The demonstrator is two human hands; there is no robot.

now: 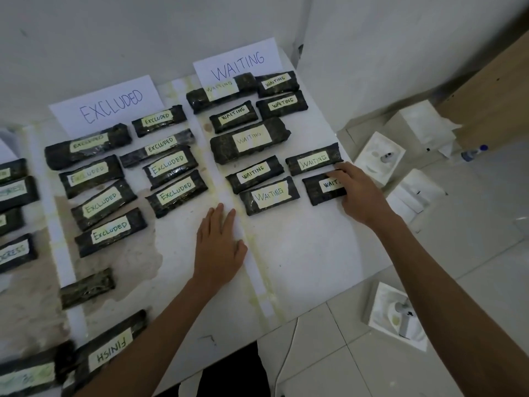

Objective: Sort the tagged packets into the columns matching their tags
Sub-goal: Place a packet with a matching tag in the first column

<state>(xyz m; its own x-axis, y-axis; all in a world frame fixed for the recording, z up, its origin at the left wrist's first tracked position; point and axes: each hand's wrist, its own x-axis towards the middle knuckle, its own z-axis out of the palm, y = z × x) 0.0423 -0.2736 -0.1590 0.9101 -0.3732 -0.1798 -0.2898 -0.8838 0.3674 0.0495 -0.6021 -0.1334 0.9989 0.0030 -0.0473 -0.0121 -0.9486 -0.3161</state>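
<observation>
Head view, listed left to right.

Table (177, 282): white, stained top. Its near edge is running across the bottom and its right edge is slanting just past the WAITING column.

Edge packets (14, 193): running off the left of frame. One tag is reading "…RESS" and the others cannot be read.

EXCLUDED sign (111, 106): lying at the back of its column.

EXCLUDED packets (101, 206): eight, lying in two rows below the sign with tags facing up.

Bare packet (87, 287): lying alone nearer the camera, showing no tag.

FINISH packet (111, 351): lying at the near edge, its tag upside down to the camera.

Left hand (219, 247): pressing flat on the table with straight fingers, holding nothing, partly over the strip (257, 282) that is dividing the two columns. Open tabletop is stretching from this hand to the near and right edges.

WAITING sign (237, 64): lying at the back of its column.

WAITING packets (249, 138): eight, lying below the sign with tags up.

Right packet (320, 190): tag reading "WAIT…", sitting nearest the right edge in the WAITING column.

Right hand (357, 193): gripping the right packet's end, fingers over the top and thumb at the near side.

Boxes (379, 156): white, sitting on the tiled floor beside the table. The nearest one is lying open, holding a pale device.

Bottle (473, 152): blue-capped, lying on the floor.
</observation>
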